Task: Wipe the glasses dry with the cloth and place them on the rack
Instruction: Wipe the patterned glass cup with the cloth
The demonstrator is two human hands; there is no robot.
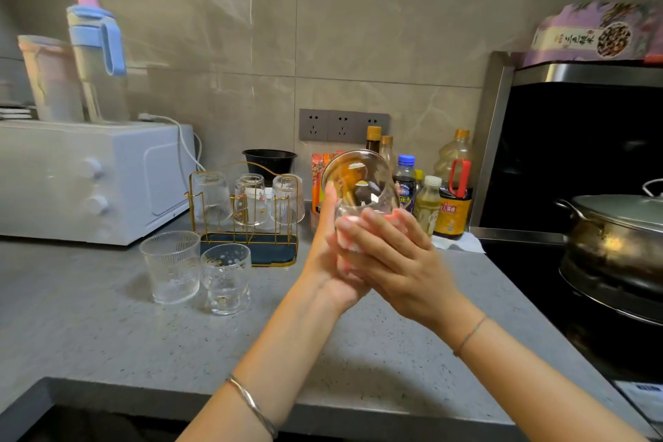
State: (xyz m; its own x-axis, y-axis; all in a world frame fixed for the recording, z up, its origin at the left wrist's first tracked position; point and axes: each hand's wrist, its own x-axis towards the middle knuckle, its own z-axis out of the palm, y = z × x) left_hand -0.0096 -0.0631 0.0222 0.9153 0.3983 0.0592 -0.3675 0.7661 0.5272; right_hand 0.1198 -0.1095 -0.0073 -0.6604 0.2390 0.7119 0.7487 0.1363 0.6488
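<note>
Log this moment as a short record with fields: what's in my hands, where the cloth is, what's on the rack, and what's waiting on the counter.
In hands: clear glass, tilted, held by left hand and right hand
Cloth: pink cloth, against the glass's lower end, under the right hand's fingers
Rack: gold wire rack holding three upturned glasses
Counter: ribbed glass and dotted glass, upright, in front of the rack

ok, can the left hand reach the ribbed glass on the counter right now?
Likely not yet: left hand and right hand grip the held glass and cloth. The counter path to the ribbed glass looks free.
</note>
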